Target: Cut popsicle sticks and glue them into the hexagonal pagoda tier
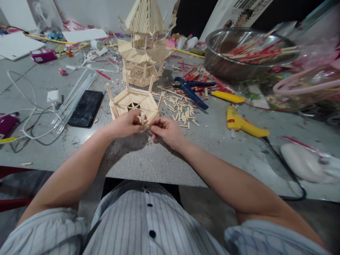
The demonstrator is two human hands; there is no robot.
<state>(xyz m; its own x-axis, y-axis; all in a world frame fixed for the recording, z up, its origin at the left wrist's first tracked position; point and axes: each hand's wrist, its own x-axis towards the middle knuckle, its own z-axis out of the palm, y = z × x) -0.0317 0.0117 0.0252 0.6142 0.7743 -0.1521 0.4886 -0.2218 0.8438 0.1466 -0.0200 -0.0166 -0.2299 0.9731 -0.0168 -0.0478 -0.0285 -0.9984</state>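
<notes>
A hexagonal frame of wooden sticks [122,101] with short upright posts lies on the table before me. My left hand [129,123] is closed at its near edge, fingers around a short post there. On the same edge, just to the right, my right hand [167,131] pinches with thumb and forefinger; whatever small piece it may hold is hidden by the fingers. Behind the frame stands a tiered pagoda model [145,53] built of the same sticks. Short cut sticks [183,111] lie scattered to the right of the frame.
Blue-handled pliers [191,92], a yellow cutter [228,96] and a yellow glue gun [245,124] with its cord lie on the right. A steel bowl [215,67] holds sticks. At left are a black phone [86,108], clear glue sticks and a white charger [54,96] with cable.
</notes>
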